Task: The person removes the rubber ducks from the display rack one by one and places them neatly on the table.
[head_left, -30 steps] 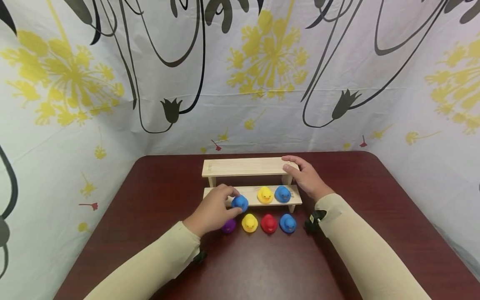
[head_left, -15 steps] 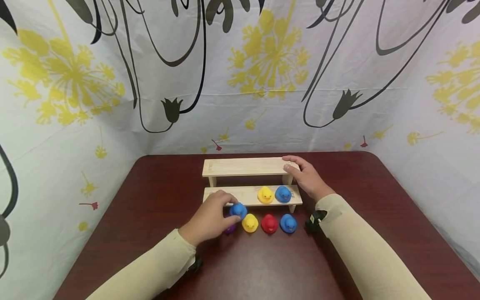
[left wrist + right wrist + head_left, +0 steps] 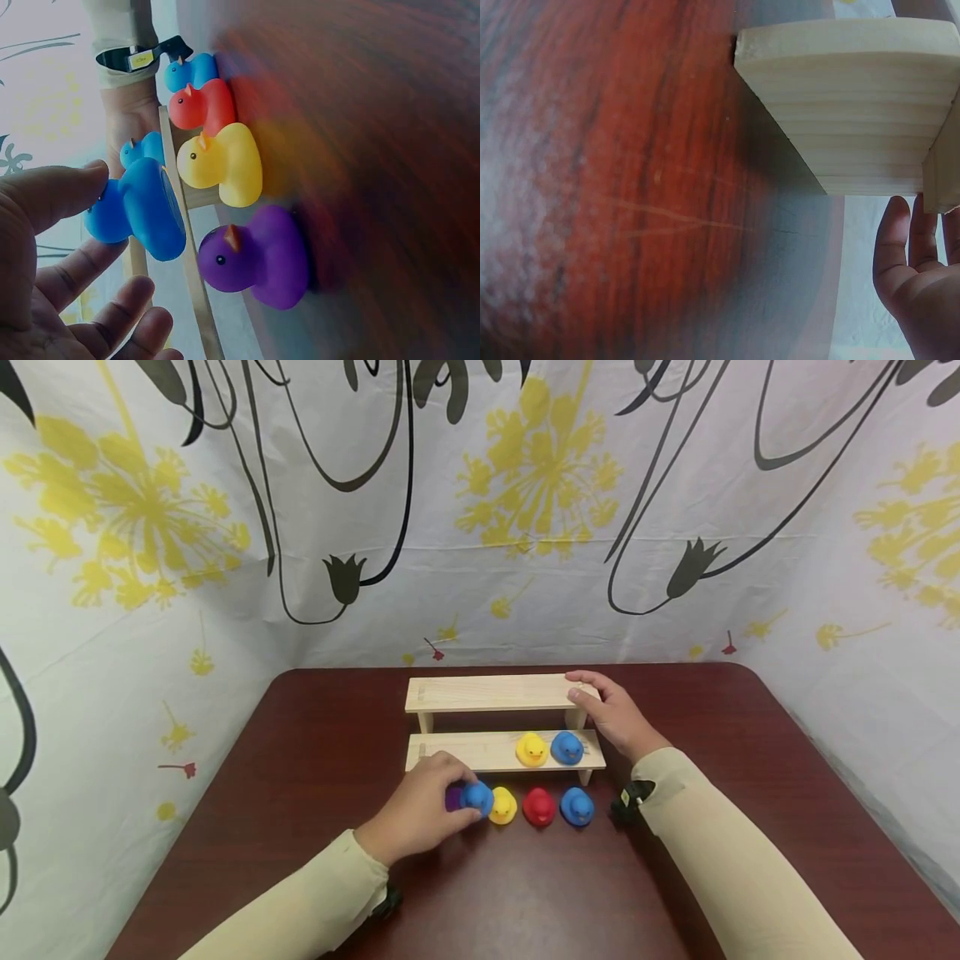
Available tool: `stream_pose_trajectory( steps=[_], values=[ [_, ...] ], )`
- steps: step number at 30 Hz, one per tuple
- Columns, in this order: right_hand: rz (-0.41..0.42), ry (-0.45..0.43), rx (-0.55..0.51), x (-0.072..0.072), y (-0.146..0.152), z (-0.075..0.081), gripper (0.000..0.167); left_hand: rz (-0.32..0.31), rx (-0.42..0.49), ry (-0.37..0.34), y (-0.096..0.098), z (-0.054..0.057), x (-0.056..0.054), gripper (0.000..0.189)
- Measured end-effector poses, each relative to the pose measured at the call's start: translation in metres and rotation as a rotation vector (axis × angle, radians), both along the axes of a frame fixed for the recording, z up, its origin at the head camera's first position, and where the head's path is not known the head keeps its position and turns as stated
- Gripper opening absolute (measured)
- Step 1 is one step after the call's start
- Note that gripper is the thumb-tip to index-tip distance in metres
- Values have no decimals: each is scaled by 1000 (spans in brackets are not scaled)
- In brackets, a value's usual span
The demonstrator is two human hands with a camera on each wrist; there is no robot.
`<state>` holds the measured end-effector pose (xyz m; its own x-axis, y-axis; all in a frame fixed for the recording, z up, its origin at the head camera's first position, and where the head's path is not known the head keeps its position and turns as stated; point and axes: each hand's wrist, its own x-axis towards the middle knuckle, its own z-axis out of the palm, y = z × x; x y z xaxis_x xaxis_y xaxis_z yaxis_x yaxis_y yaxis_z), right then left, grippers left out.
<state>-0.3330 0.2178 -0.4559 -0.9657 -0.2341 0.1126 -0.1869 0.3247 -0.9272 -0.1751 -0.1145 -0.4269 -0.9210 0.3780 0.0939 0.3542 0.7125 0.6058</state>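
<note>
My left hand [image 3: 416, 806] pinches a blue rubber duck [image 3: 477, 799] between thumb and fingers. In the left wrist view this held duck [image 3: 142, 214] hangs off the table, its flat base showing. Just behind it in the head view, a purple duck [image 3: 453, 798] is partly hidden; it stands whole in the left wrist view. A yellow duck [image 3: 503, 807], a red duck [image 3: 539, 807] and another blue duck [image 3: 577, 807] continue that row on the table. My right hand [image 3: 618, 718] grips the right end of the two-tier wooden shelf [image 3: 487, 693], thumb on the upper board.
On the shelf's lower board [image 3: 465, 748], a yellow duck [image 3: 532, 749] and a blue duck [image 3: 567, 747] sit at the right. A dark red-brown table [image 3: 570, 893] carries everything. Patterned white cloth [image 3: 480, 602] hangs behind and at both sides.
My left hand has brought the blue duck from the lower board's front edge down toward the table row, now covering part of the purple duck. The right hand stays on the shelf.
</note>
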Motion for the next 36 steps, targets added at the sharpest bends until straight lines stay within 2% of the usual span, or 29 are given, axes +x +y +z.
stream_pose_trajectory(
  steps=[10, 18, 24, 36],
  values=[
    [1, 0, -6, 0, 0, 0, 47, -8, -27, -22, 1, -10, 2, 30],
    [6, -5, -1, 3, -2, 2, 48, -34, -60, -42, 2, -14, 4, 24],
    [6, -15, 8, 3, -1, 3, 49, -67, -88, -20, 2, -17, 5, 26],
    [10, -11, -6, 6, -2, 5, 48, -86, -125, 5, 2, -24, 6, 24]
  ],
)
